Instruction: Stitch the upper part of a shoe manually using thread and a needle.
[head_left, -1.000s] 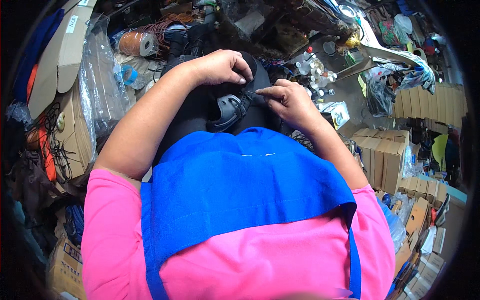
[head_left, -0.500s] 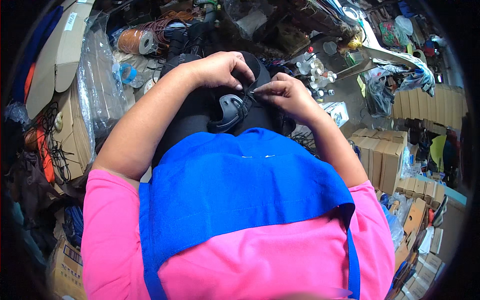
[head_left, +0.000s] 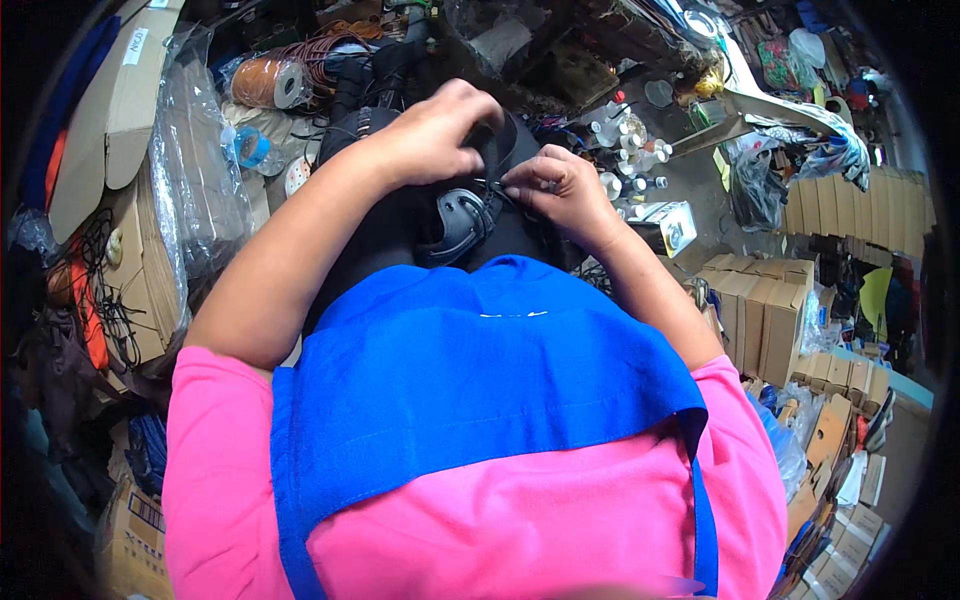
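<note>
On my dark-clothed lap lies a black sandal-like piece (head_left: 466, 216), its pale, smooth inner face partly showing. A black strap or loop (head_left: 522, 145) rises beyond it, between my hands. My left hand (head_left: 448, 132) is above and left of the piece, fingers curled and blurred at the tips; what they grip is hidden. Thumb and fingers of my right hand (head_left: 562, 188) pinch together at the strap's base, beside the sandal-like piece. What sits in that pinch is too small to make out.
Left of my lap are a spool of orange cord (head_left: 270, 82), a bottle with a blue band (head_left: 254, 148) and plastic-wrapped cardboard (head_left: 195, 170). Several small bottles (head_left: 630, 140) stand at the far right. Cardboard boxes (head_left: 755, 315) are stacked on the right.
My left hand has lifted up and away from the black piece, its fingers now blurred. My right hand has drawn slightly left and stays pinched. More of the black strap shows between them.
</note>
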